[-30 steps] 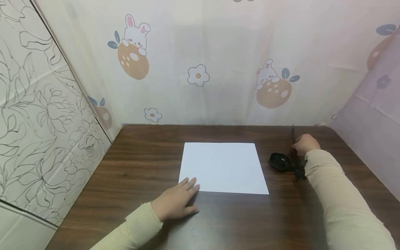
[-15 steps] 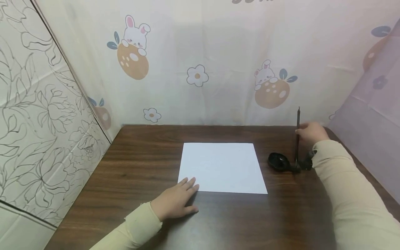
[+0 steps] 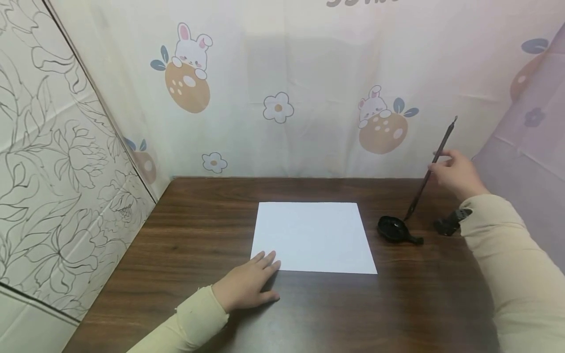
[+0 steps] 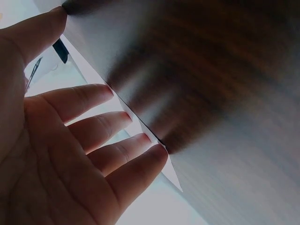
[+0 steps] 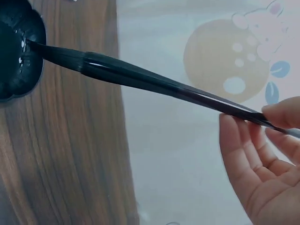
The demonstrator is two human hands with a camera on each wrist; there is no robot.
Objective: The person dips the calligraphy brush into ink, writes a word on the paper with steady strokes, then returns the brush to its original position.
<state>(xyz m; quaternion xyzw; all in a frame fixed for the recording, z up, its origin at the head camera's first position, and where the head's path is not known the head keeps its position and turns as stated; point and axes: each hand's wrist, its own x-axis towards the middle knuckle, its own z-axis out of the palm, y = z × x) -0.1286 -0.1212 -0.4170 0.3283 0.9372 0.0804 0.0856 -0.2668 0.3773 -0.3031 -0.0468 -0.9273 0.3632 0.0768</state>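
My right hand [image 3: 459,174] pinches a long dark calligraphy brush [image 3: 421,191] by the upper handle, thumb and fingers around it. The brush slants, its dark bristle tip pointing down at the rim of a black scalloped ink dish [image 3: 385,237] with a short handle. In the right wrist view the tip meets or overhangs the edge of the dish [image 5: 33,70]; contact cannot be told. My left hand [image 3: 247,284] lies with fingers spread at the lower left corner of a white sheet of paper [image 3: 313,238], fingertips on its edge.
The dark wooden table [image 3: 198,220] backs onto a printed curtain [image 3: 326,137] with rabbits and flowers. A patterned panel [image 3: 66,147] stands along the left. The dish sits just right of the paper.
My right hand has risen and moved right with the brush, which swung from upright over the dish handle to a slant with its tip by the dish rim. The left hand stays put.
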